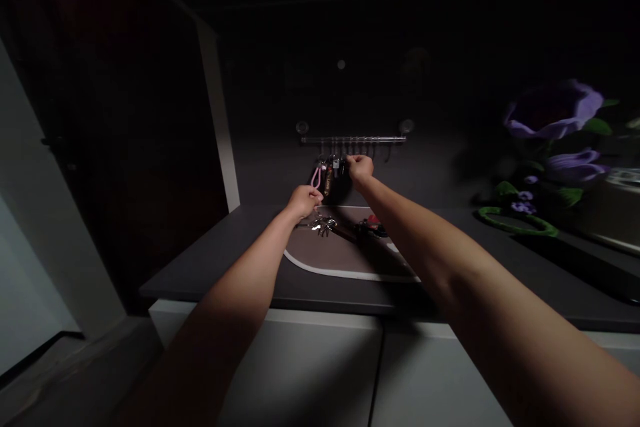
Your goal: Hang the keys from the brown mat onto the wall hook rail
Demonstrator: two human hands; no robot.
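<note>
A clear rail with a row of hooks is fixed on the dark wall. From its left part hang a pink loop strap, a brown tag with lettering, and small metal keys. My right hand is pinched closed at the hooks just right of these keys; what its fingertips hold is hidden. Lower and to the left, my left hand is also pinched closed, just above a bunch of keys on the mat. Whether it grips part of that bunch, I cannot tell.
A brownish mat with a white edge lies on the dark counter. A dark bundle with a red part rests on it beside my right forearm. Purple flowers and a green ring stand at right; white cabinets are below.
</note>
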